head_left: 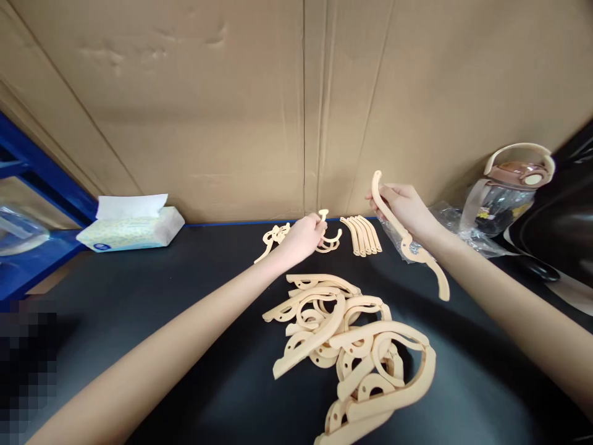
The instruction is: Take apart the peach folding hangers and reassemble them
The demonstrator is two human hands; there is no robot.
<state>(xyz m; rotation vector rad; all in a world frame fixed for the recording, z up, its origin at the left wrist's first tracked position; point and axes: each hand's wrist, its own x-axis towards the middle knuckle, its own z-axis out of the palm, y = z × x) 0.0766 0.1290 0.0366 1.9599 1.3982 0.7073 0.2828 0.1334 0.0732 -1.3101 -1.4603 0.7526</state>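
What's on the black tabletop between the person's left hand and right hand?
In the head view: a row of slim, curved cream strips, with cream hooks near the left hand and crinkled clear plastic near the right hand.

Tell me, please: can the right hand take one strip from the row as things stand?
Probably not easily: the right hand already holds a long piece, though the strips lie close by, uncovered.

Creased brown cardboard wall behind a black tabletop with soft sheen, blue frame at left
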